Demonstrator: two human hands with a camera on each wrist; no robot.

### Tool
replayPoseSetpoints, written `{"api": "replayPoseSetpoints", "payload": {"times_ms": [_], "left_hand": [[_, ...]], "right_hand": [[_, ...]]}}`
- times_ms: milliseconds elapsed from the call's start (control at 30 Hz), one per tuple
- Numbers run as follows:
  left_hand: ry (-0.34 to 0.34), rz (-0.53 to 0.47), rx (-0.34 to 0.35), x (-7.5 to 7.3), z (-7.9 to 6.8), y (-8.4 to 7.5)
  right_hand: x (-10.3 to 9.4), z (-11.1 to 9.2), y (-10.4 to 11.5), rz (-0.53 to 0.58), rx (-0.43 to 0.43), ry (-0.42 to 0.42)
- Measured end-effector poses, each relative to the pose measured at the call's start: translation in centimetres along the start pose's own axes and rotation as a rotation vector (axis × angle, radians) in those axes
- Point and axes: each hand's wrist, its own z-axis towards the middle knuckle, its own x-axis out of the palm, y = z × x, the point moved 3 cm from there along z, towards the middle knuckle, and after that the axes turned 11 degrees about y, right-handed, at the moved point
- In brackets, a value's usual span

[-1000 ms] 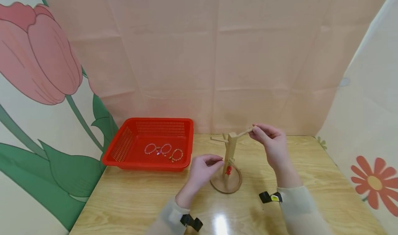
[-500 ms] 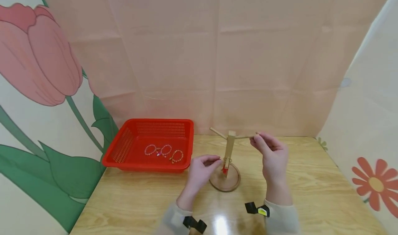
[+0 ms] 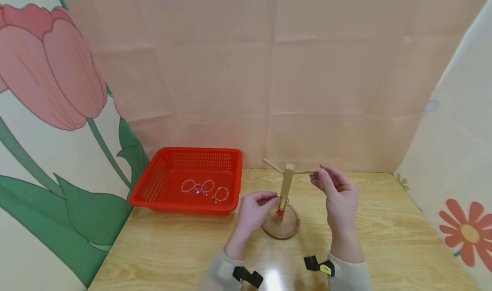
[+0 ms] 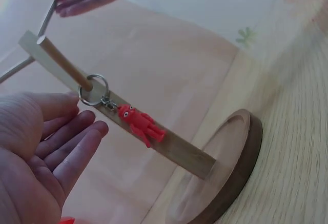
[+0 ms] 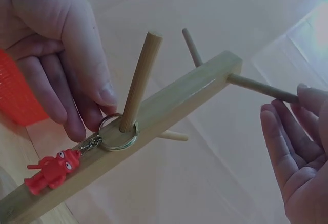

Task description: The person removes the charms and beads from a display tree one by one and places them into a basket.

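Note:
A wooden peg stand [image 3: 286,184] with a round base [image 3: 280,230] stands on the table in the head view. Its slanted pegs stick out from a square post. Over a low peg [image 4: 69,65] hangs the metal ring [image 5: 118,148] of a keychain, with a red cartoon figure [image 4: 141,123] on a short chain lying along the post. My left hand [image 3: 251,212] pinches the ring's edge between thumb and fingertips, close to the post. With thumb and forefinger my right hand [image 3: 341,201] pinches the tip of an upper peg [image 5: 261,87]; its other fingers are loosely bent.
A red plastic basket [image 3: 184,207] sits left of the stand, with three beaded bracelets [image 3: 182,187] in it. Behind the wooden table [image 3: 161,248] hangs a pinkish cloth [image 3: 215,69]. Flower-printed panels [image 3: 469,233] flank both sides.
My right hand has come nearer and lower with the upper peg. The stand has turned, bringing the keychain's peg round to face me. My left hand stays near the ring.

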Motion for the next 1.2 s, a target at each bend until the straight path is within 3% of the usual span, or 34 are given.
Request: {"api": "replayPoseSetpoints", "payload": {"times_ms": [367,800,1200], "left_hand": [[-0.040,-0.033,0.010,0.6,0.2,0.2],[-0.084,0.118,0.056,1.4,0.3,-0.1],[-0.120,0.159,0.108,1.6,0.1,0.0]], "right_hand": [[0.2,-0.2,0.4,-0.023,-0.001,-0.015],[0.1,-0.3,0.3,-0.046,-0.013,0.016],[0.0,-0.4,0.5,-0.077,-0.010,0.023]]}}
